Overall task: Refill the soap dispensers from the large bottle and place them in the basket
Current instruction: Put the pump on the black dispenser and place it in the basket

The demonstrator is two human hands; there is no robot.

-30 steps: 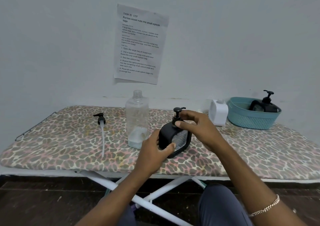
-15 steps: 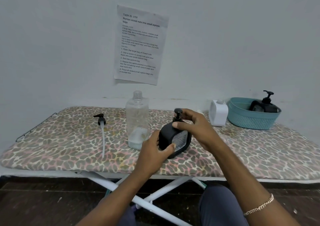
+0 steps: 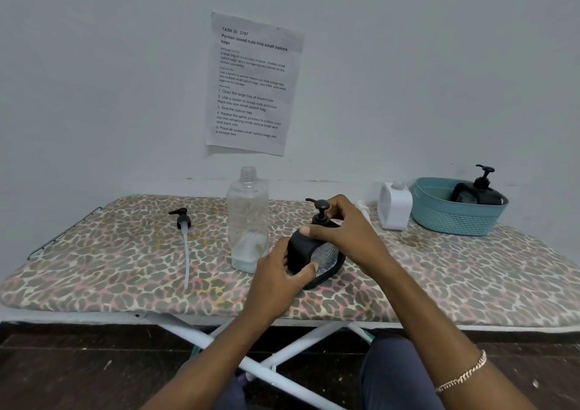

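A board [image 3: 94, 268] with a leopard-print cover runs across the view, against a pale wall. At its left lies a loose pump [image 3: 183, 221], black head to the rear, its long tube pointing toward the near edge. Right of it the bottle [image 3: 248, 221] stands upright, clear and uncapped, with a little liquid at the bottom. A printed sheet [image 3: 251, 86] hangs on the wall above it.

Just right of the bottle, near the front edge, the dispenser [image 3: 298, 246] rests on the board: black, rounded, with a clear textured front panel and a black pump on top. The left hand [image 3: 276, 281] grips its lower side, fingers curled round it. The right hand [image 3: 342, 230] curls over its top, fingers pinching the pump's collar and hiding its right shoulder.

Farther right stands a white dispenser [image 3: 394, 205], just beside a teal basket [image 3: 452, 218] holding a second dispenser [image 3: 477, 191].
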